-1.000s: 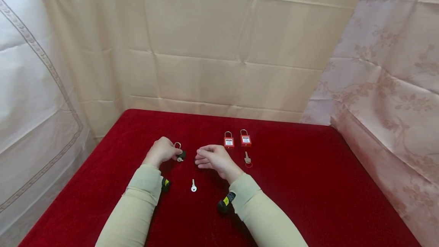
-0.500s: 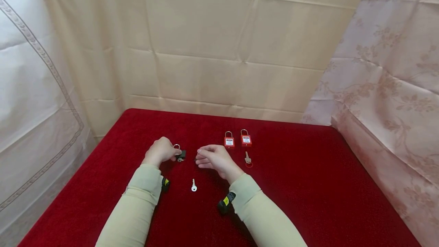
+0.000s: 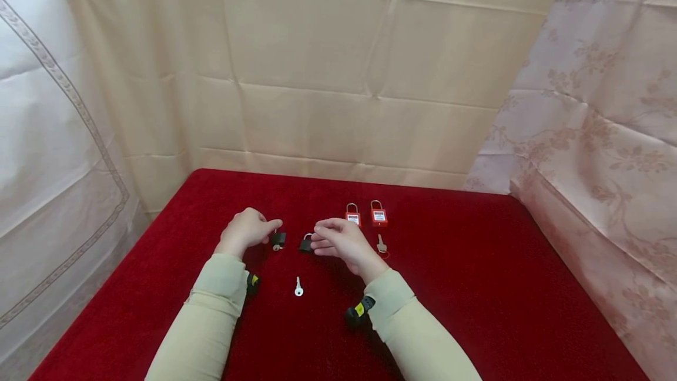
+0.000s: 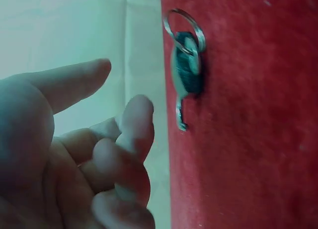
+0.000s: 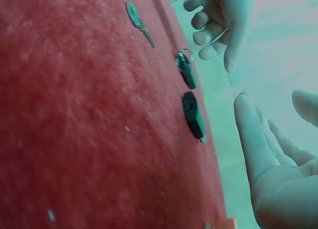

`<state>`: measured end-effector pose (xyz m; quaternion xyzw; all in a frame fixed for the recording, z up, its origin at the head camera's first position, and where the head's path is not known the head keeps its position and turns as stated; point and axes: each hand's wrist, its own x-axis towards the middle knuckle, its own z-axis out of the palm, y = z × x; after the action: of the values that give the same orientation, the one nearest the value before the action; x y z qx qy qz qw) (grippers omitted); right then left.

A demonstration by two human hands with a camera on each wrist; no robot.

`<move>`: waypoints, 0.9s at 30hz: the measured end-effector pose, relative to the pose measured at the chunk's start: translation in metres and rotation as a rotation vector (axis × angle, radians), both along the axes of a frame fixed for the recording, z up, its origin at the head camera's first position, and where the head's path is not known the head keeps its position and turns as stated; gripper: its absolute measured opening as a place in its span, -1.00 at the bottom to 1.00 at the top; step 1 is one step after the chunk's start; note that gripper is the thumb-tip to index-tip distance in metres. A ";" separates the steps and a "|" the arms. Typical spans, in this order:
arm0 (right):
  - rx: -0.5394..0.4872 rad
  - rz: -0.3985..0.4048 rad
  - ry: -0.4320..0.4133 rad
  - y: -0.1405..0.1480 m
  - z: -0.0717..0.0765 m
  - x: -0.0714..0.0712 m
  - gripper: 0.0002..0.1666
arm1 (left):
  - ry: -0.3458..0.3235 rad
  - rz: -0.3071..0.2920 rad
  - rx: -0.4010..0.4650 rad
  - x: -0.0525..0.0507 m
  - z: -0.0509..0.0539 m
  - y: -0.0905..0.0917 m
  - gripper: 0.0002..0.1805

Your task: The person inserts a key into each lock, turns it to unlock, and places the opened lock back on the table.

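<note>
My left hand [image 3: 243, 231] hovers just over the left black padlock [image 3: 278, 239], apart from it, with thumb and fingers parted and the fingers loosely bent. In the left wrist view, that padlock [image 4: 188, 70] lies on the red cloth with a key and a metal ring [image 4: 185, 28] at its lower end. My right hand [image 3: 344, 243] is just right of the second black padlock [image 3: 305, 244], fingers extended and holding nothing. The right wrist view shows a gap between this hand [image 5: 278, 174] and the second padlock [image 5: 194, 117].
A loose silver key [image 3: 298, 287] lies nearer me on the red-covered table [image 3: 476, 281]. Behind my right hand stand two red padlocks with white labels, the left one [image 3: 352, 216] and the right one [image 3: 378, 215]. Another key [image 3: 381, 244] with a red ring lies below them.
Both hands have come away from the black padlocks. My right hand shifted right and slightly up, uncovering the second padlock; my left let go of the first, which stays on the cloth.
</note>
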<state>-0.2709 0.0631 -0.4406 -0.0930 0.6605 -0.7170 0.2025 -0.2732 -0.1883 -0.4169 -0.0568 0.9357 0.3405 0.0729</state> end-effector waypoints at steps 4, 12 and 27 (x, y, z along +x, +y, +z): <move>-0.014 -0.010 0.030 0.009 0.004 0.002 -0.56 | 0.035 -0.016 0.049 0.001 0.004 0.002 -0.55; -0.014 -0.037 0.084 0.029 0.016 0.007 -0.56 | 0.123 -0.078 0.102 0.003 0.017 0.011 -0.56; -0.041 -0.068 0.211 0.055 0.043 0.021 -0.55 | 0.257 -0.159 0.195 0.021 0.044 0.026 -0.62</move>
<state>-0.2502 0.1178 -0.3980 -0.1499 0.6661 -0.7230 0.1053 -0.2527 -0.1620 -0.3730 0.0689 0.9014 0.4273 -0.0152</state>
